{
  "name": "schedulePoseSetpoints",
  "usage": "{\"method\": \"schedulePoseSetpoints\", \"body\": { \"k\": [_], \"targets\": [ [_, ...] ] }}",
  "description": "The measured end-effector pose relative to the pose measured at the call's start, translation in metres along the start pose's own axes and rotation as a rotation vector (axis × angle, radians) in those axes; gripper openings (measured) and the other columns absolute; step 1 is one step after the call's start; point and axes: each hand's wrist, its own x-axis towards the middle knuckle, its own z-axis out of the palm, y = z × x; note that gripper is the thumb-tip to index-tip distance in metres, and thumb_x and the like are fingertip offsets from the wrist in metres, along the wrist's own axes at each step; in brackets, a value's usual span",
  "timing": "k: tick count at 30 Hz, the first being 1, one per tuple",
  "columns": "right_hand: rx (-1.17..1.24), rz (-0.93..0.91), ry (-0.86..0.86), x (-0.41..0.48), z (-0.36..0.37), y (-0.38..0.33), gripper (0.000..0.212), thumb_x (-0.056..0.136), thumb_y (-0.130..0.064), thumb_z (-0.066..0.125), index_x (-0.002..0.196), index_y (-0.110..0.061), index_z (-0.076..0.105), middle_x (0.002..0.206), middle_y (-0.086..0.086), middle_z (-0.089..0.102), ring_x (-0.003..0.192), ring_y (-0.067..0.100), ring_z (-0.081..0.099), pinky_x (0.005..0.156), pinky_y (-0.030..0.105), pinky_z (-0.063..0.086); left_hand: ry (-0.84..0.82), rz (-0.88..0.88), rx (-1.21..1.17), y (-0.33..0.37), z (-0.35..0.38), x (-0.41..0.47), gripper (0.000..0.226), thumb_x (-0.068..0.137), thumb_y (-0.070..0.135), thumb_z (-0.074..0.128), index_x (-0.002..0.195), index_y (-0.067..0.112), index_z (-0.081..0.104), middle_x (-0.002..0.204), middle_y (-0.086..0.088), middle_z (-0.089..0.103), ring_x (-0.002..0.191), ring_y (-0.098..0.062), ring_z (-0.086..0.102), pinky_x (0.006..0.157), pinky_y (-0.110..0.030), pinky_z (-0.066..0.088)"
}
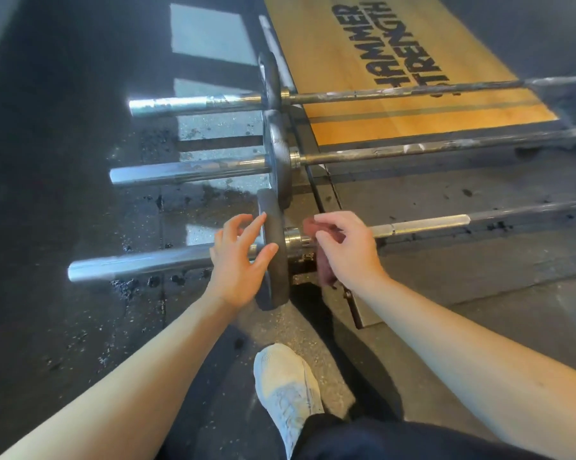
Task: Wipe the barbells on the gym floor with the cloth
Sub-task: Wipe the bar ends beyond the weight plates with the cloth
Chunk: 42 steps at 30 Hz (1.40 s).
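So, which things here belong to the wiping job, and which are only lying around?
For the job:
- cloth, held in right hand
- nearest barbell
- two farther barbells
- left hand

Just there:
- wooden platform
- white shoe

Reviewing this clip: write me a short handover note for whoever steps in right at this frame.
Left hand: open, fingers spread on the dark round weight plate of the nearest steel barbell; no grip on anything.
Right hand: grip closed on the dark red cloth, pressed to the bar just beside its shiny collar.
Two more steel barbells lie beyond, the farthest across the wooden lifting platform; both shafts look smudged.
Done: cannot tell how much is wiped.
Left: probably the near shaft and sleeve, then the other two.
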Motion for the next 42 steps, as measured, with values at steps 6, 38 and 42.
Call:
{"method": "schedulePoseSetpoints", "body": {
  "k": [6,38,42],
  "targets": [
    [0.026,-0.074,-0.155,0.031,-0.016,-0.107,0.036,0.097,-0.018,0.066,0.133,-0.023,0.064,0.122,-0.009,0.067,0.111,0.005,0.063,0.097,0.025,0.051,0.04,-0.117,-0.072,0.011,-0.056,0.01,0.035,0.099,0.035,0.062,0.134,0.031,0.061,0.139,0.001,0.055,0.133,-0.022,0.043,0.114,-0.052,0.036],
    [-0.051,0.183,-0.182,0.046,0.205,-0.196,0.002,0.098,-0.019,0.062,0.096,-0.018,0.061,0.08,-0.016,0.061,0.074,0.003,0.063,0.057,0.016,0.042,-0.51,0.406,1.338,-0.095,-0.341,0.072,0.036,0.102,0.043,0.048,0.136,0.035,0.057,0.153,0.01,0.041,0.142,-0.017,0.03,0.118,-0.039,0.023],
    [0.052,0.105,-0.18,0.059,0.194,-0.258,0.009,0.099,-0.025,0.062,0.095,-0.017,0.059,0.081,-0.006,0.062,0.072,0.011,0.062,0.054,0.016,0.046,-0.488,0.483,1.402,-0.052,-0.385,0.096,0.036,0.103,0.042,0.046,0.136,0.034,0.058,0.152,0.012,0.042,0.142,-0.015,0.031,0.118,-0.037,0.022]
  ]
}}
